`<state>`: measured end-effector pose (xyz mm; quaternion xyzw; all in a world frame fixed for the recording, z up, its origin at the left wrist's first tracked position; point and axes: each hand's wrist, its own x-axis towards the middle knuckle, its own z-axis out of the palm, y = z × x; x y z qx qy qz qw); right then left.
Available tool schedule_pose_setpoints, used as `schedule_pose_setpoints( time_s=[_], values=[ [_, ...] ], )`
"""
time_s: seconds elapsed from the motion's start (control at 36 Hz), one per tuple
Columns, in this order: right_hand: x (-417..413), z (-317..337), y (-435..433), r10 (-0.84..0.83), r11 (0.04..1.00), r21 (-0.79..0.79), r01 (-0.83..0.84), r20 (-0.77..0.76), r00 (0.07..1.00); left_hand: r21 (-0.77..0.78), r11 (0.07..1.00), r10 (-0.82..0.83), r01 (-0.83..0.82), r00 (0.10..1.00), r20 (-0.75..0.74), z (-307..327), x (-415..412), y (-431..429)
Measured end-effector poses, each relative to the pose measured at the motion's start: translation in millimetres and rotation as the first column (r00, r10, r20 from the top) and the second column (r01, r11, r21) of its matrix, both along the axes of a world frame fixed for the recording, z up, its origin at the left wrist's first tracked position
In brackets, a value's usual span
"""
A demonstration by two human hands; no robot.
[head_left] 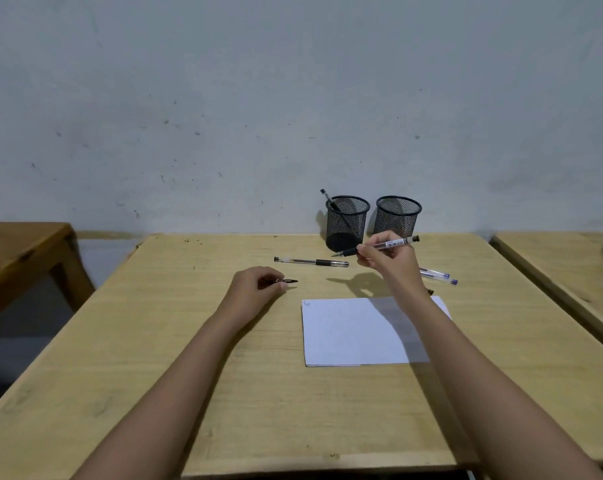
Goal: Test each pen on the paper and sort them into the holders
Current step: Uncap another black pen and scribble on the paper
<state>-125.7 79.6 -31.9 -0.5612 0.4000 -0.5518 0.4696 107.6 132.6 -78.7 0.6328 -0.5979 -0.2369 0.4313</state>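
My right hand (386,259) pinches a clear pen (379,245) in its fingers, above the table (189,358), in front of the holders (347,220). Long axis near level, tip pointing left, butt right. My left hand (258,282) is curled, fingers closed on a black cap (288,281), left of the paper (355,332), pointing right.

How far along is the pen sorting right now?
Early. One pen stands in the left holder; the right holder looks empty. The paper carries one small scribble. The right hand holds an uncapped pen above the table, and the left hand holds what looks like its cap. One capped pen and at least two pens behind the right hand wait.
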Motion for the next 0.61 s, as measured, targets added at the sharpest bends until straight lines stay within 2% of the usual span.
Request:
schedule_pose_setpoints(
  time_s=[0.11, 0.31, 0.36, 0.5, 0.61],
  values=[
    [5, -2, 4, 0.032, 0.999, -0.037, -0.034, -0.037, 0.999, 0.006, 1.0, -0.014, 0.013, 0.998, 0.062, -2, -3, 0],
    [16, -3, 12, 0.063, 0.997, -0.046, -0.063, 0.002, 0.998, 0.019, 0.999, -0.033, 0.03, 0.99, 0.14, -3, -7, -2],
    [20, -5, 14, 0.032, 0.996, -0.083, -0.037, -0.058, 0.998, 0.023, 0.999, -0.037, 0.034, 0.987, 0.158, -3, -7, -3],
    [30, -7, 22, 0.025, 0.994, -0.101, -0.039, -0.135, 0.991, 0.023, 0.999, -0.03, 0.027, 0.99, 0.137, 1, -11, 2],
    [36, -8, 27, 0.067, 0.996, -0.055, -0.074, -0.126, 0.99, -0.052, 0.998, -0.014, 0.022, 0.99, 0.142, 9, -17, 19]
  ],
)
